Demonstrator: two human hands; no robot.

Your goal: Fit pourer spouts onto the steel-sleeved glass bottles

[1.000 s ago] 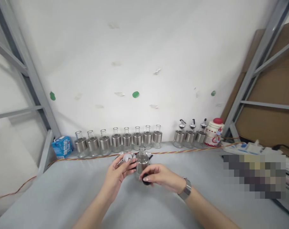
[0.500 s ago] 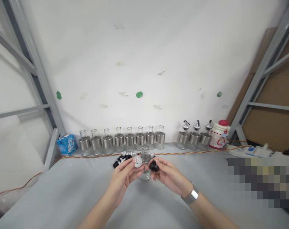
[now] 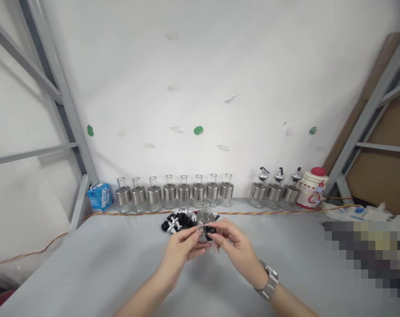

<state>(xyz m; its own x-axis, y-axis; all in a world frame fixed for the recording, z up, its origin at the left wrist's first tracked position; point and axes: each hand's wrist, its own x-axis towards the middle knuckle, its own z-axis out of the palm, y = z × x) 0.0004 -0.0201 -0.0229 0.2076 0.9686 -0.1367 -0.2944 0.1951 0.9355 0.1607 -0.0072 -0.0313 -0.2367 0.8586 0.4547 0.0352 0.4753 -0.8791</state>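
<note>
My left hand (image 3: 183, 247) pinches a pale plastic disc (image 3: 202, 234) at its edge. In the fingertips of my right hand (image 3: 238, 246) is a black stopper (image 3: 210, 232), held against or very close to the disc; my fingers hide the exact contact. Just behind both hands stands a glass bottle (image 3: 205, 215) with an uncapped neck, its lower part covered by my hands. A heap of black and silver pourer spouts (image 3: 175, 222) lies on the table to the left of this bottle.
Several uncapped bottles with metal sleeves (image 3: 170, 192) line the wall. Three bottles fitted with spouts (image 3: 274, 192) stand to the right, beside a white jar with a red lid (image 3: 310, 189). A blue carton (image 3: 100, 197) sits far left; a twisted wire (image 3: 246, 213) crosses the table behind.
My hands have come together, bringing the black stopper up to the pale disc. The disc has turned from facing me to a more edge-on angle. The view has shifted slightly left.
</note>
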